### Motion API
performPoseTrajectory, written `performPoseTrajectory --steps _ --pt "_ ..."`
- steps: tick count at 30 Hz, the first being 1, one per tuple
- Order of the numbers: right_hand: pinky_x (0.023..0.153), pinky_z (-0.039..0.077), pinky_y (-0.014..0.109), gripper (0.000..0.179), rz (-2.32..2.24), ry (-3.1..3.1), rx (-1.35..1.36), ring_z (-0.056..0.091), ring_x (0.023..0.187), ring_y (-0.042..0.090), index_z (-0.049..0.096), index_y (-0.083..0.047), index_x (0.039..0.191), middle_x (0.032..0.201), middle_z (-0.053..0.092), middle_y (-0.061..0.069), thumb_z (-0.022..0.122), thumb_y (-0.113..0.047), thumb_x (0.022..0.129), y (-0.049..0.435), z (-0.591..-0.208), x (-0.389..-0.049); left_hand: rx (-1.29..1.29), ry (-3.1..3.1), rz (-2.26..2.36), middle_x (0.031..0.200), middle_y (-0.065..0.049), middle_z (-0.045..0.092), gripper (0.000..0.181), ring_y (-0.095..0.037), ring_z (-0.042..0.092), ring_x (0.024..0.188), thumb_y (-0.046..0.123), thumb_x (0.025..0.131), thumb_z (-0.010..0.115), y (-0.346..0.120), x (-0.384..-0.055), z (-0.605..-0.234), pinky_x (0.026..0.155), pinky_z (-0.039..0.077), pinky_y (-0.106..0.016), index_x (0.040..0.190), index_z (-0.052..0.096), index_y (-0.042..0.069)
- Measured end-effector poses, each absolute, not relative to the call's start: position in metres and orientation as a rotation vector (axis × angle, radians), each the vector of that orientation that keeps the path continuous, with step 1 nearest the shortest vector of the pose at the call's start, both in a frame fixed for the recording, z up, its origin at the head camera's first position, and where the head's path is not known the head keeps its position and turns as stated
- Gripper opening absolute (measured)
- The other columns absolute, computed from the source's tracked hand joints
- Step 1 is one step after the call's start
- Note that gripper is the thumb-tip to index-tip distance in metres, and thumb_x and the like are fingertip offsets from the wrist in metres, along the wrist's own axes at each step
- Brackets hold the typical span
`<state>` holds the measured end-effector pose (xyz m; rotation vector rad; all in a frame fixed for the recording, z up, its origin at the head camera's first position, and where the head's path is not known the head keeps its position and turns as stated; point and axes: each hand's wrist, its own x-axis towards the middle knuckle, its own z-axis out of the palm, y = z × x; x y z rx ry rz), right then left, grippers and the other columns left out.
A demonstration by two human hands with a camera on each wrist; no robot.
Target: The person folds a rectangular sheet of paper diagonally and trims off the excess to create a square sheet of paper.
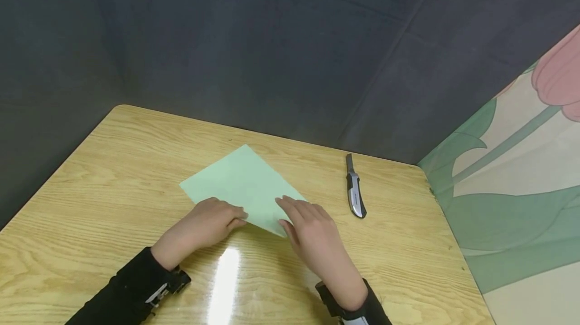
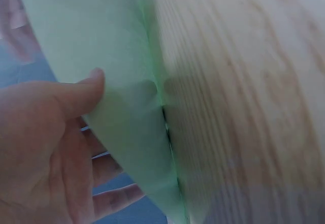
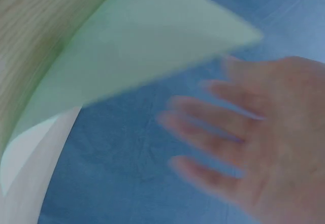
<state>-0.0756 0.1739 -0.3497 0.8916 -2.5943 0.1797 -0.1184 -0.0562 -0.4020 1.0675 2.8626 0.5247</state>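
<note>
A pale green sheet of paper lies on the table at an angle, its near edge lifted off the wood. My left hand pinches that near edge, with the thumb on one face and the fingers behind the sheet. Close to the right-hand corner of the paper is my right hand. In the right wrist view its fingers are spread, loosely extended and blurred, with a gap between them and the paper's raised corner.
A utility knife with a grey and black handle lies on the wood-grain table, right of the paper. Dark cloth hangs behind the table. A flower-patterned curtain borders the right side.
</note>
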Motion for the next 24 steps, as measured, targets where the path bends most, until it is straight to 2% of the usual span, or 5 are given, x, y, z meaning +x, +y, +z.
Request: performPoseTrajectory --steps 4,7,15,22,24 --pt "0.085 0.04 0.033 0.038 0.301 -2.32 1.051 0.047 0.107 0.02 0.05 -0.009 0.122 0.123 0.048 0.005 0.054 -0.018 0.085 0.164 -0.335 -0.07 1.0 2.865 0.557 0.057 0.011 0.048 0.02 -0.006 0.046 0.051 0.034 0.088 0.047 -0.055 -0.121 -0.4 0.053 0.039 -0.027 0.075 0.058 0.024" --pt "0.082 0.042 0.035 0.033 0.324 -2.187 1.118 0.05 0.104 0.023 0.053 -0.004 0.118 0.121 0.05 0.009 0.049 -0.018 0.088 0.158 -0.329 -0.066 0.902 2.842 0.574 0.05 0.008 0.039 0.026 -0.008 0.039 0.044 0.035 0.09 0.044 -0.054 -0.122 -0.398 0.045 0.033 -0.025 0.068 0.051 0.023" --pt "0.087 0.039 0.039 0.05 0.162 -2.355 1.051 0.047 0.109 0.022 0.045 -0.005 0.126 0.126 0.045 0.008 0.053 -0.032 0.085 0.158 -0.343 -0.066 0.773 2.719 0.796 0.055 0.007 0.043 0.029 -0.008 0.047 0.053 0.038 0.091 0.039 -0.046 -0.119 -0.393 0.047 0.037 -0.027 0.076 0.057 0.02" --pt "0.093 0.032 0.043 0.068 0.018 -2.651 0.907 0.03 0.123 0.02 0.025 -0.008 0.137 0.139 0.026 0.007 0.049 -0.044 0.084 0.163 -0.36 -0.072 0.762 2.677 0.804 0.1 0.001 0.06 0.044 -0.019 0.054 0.096 0.046 0.09 0.036 -0.041 -0.112 -0.393 0.076 0.043 -0.04 0.111 0.057 0.015" --pt "0.092 0.034 0.044 0.071 -0.004 -2.705 0.888 0.03 0.123 0.021 0.023 -0.008 0.137 0.139 0.025 0.008 0.048 -0.046 0.084 0.163 -0.363 -0.072 0.789 2.67 0.784 0.09 0.003 0.061 0.042 -0.017 0.056 0.088 0.047 0.089 0.035 -0.039 -0.111 -0.396 0.07 0.045 -0.038 0.104 0.058 0.016"
